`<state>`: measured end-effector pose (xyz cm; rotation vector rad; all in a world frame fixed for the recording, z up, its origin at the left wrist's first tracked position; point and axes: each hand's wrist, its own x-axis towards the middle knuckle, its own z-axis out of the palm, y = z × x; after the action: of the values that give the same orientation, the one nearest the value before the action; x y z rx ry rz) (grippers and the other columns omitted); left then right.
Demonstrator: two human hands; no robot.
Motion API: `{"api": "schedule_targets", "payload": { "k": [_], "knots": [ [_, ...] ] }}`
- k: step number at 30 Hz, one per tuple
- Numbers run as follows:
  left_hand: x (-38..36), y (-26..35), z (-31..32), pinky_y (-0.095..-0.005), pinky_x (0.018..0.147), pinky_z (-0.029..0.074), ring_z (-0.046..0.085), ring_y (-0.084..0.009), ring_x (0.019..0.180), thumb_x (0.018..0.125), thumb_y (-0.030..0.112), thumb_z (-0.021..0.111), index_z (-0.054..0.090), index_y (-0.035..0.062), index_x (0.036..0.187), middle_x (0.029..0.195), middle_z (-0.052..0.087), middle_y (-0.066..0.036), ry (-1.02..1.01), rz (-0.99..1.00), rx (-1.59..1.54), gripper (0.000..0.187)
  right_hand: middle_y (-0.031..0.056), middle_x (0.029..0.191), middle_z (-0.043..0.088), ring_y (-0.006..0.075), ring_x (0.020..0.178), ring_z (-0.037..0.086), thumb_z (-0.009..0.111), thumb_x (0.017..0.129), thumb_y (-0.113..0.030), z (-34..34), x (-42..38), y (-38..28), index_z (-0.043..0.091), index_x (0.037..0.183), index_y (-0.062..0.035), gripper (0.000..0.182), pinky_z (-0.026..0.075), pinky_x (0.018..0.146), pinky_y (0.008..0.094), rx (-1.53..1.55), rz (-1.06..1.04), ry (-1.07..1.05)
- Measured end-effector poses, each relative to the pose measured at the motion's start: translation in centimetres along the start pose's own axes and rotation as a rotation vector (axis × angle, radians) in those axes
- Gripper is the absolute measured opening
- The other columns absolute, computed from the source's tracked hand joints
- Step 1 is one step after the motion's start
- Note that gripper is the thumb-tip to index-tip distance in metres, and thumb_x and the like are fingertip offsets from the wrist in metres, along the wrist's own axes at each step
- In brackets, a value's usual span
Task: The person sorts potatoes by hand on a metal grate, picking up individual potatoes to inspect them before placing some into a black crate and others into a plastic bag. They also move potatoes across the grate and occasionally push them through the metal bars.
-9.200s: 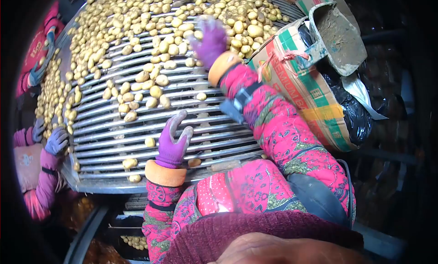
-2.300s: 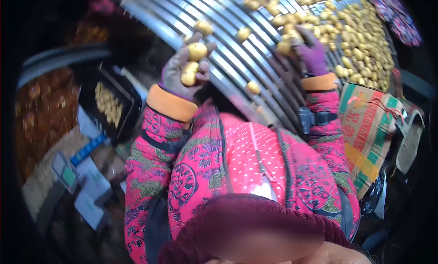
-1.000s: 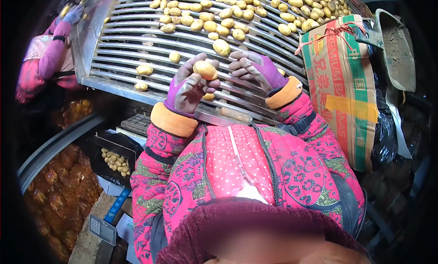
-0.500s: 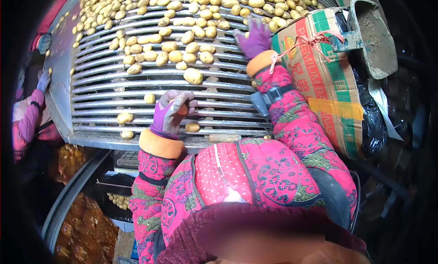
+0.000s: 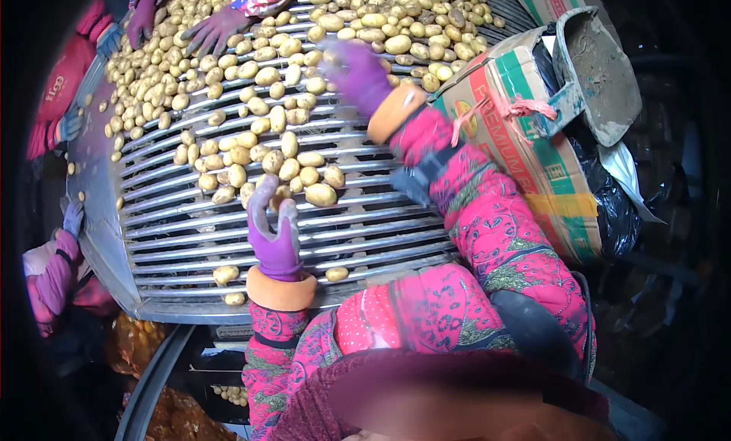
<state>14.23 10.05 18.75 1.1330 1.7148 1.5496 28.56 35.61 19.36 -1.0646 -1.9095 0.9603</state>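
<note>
My left hand (image 5: 276,239), in a purple glove with an orange cuff, is over the near part of a metal bar grate (image 5: 365,247). Its thumb and fingers are apart, the tips close to a loose cluster of potatoes (image 5: 289,169). Whether they touch one is hard to see. Farther up, my right hand (image 5: 356,75), gloved alike, reaches leftward with stretched, blurred fingers at the edge of the potatoes. Nothing shows in its grip. A single small potato (image 5: 336,274) lies right of my left wrist.
A heap of potatoes (image 5: 164,71) covers the far grate. Another person's gloved hand (image 5: 217,30) rests there; more gloved hands (image 5: 71,125) are along the left edge. At right stand a cardboard box (image 5: 525,129) and a dirty scoop (image 5: 601,75). A net sack (image 5: 137,342) sits lower left.
My left hand has moved forward and its fingers have opened. My right hand has swept leftward across the potatoes. Another person's gloved hands have come into view at the top.
</note>
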Motion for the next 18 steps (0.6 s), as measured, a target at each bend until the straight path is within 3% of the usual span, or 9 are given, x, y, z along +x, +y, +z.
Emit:
{"api": "schedule_targets", "payload": {
  "k": [1,2,6,7,10,13,14,16,18],
  "knots": [
    [-0.1,0.6,0.8,-0.0337,0.094,0.045,0.058,-0.0208,0.106,0.081,-0.003,0.061,0.055,0.0031,0.122,0.123,0.058,-0.013,-0.013,-0.016,-0.034,0.042,0.0148,0.112,0.064,0.0301,0.104,0.061,0.069,0.081,-0.027,-2.3,2.7,1.6,0.062,0.117,-0.0087,0.041,0.047,0.092,0.0385,-0.415,-0.129,0.158],
    [-0.1,1.0,1.2,-0.0314,0.089,0.048,0.059,-0.0179,0.1,0.081,-0.003,0.06,0.056,0.0038,0.122,0.123,0.057,-0.012,-0.056,-0.114,-0.132,0.042,0.0144,0.121,0.059,0.0311,0.114,0.055,0.068,0.08,-0.036,-3.2,5.4,5.2,0.058,0.124,-0.0118,0.051,0.045,0.096,0.0425,-0.683,-0.081,0.259],
    [0.1,1.1,1.7,-0.0337,0.088,0.049,0.06,-0.0229,0.104,0.081,0.0,0.062,0.058,0.0037,0.119,0.12,0.059,-0.014,-0.14,-0.006,-0.047,0.039,0.0165,0.138,0.046,0.0335,0.133,0.036,0.065,0.076,-0.054,-4.8,7.9,8.0,0.046,0.136,-0.0195,0.072,0.039,0.102,0.0498,-1.029,0.475,0.107],
    [0.2,0.8,1.7,-0.034,0.09,0.049,0.059,-0.024,0.106,0.081,0.001,0.062,0.059,0.0033,0.119,0.119,0.06,-0.014,-0.14,-0.035,-0.066,0.038,0.0185,0.136,0.048,0.0347,0.13,0.041,0.065,0.076,-0.054,-4.5,7.1,6.5,0.043,0.138,-0.0164,0.076,0.04,0.102,0.0485,-1.121,0.456,0.09],
    [0.2,1.0,2.0,-0.0342,0.093,0.047,0.059,-0.0245,0.108,0.081,0.002,0.062,0.06,0.0028,0.118,0.117,0.061,-0.014,-0.174,-0.159,-0.111,0.037,0.0165,0.138,0.043,0.0364,0.128,0.041,0.067,0.077,-0.05,-4.2,5.6,6.5,0.039,0.138,-0.0151,0.076,0.039,0.098,0.055,-0.923,0.4,0.112],
    [0.0,0.6,2.7,-0.0333,0.094,0.046,0.059,-0.0231,0.108,0.081,0.001,0.062,0.06,0.0018,0.118,0.117,0.062,-0.014,-0.215,-0.158,-0.152,0.036,0.0267,0.12,0.052,0.0403,0.105,0.057,0.069,0.076,-0.044,-2.6,0.8,8.2,0.041,0.129,-0.0063,0.071,0.047,0.089,0.0473,-0.569,0.302,0.183],
    [-0.1,0.7,2.8,-0.0333,0.094,0.046,0.059,-0.0227,0.107,0.081,0.001,0.062,0.06,0.0015,0.117,0.116,0.062,-0.014,-0.243,-0.186,-0.22,0.036,0.0247,0.12,0.056,0.0405,0.107,0.057,0.072,0.076,-0.038,-2.4,-0.9,4.7,0.049,0.124,-0.0037,0.064,0.047,0.091,0.0448,-0.621,0.367,0.067],
    [-0.1,1.7,2.5,-0.0329,0.093,0.047,0.059,-0.0217,0.107,0.081,0.0,0.062,0.059,0.0008,0.118,0.115,0.062,-0.013,-0.279,-0.161,-0.162,0.036,0.0195,0.133,0.048,0.0377,0.119,0.048,0.068,0.076,-0.044,-0.5,-5.8,3.1,0.048,0.13,-0.0077,0.068,0.04,0.099,0.0472,-0.838,0.096,0.006],
    [-0.3,1.4,2.4,-0.0325,0.093,0.047,0.059,-0.0214,0.107,0.082,-0.001,0.062,0.059,0.0008,0.118,0.115,0.061,-0.013,-0.295,-0.277,-0.223,0.036,0.0182,0.138,0.044,0.0365,0.125,0.043,0.068,0.075,-0.045,0.2,-8.2,0.3,0.045,0.136,-0.0119,0.073,0.035,0.104,0.0472,-0.769,0.029,-0.207]
  ]
}}
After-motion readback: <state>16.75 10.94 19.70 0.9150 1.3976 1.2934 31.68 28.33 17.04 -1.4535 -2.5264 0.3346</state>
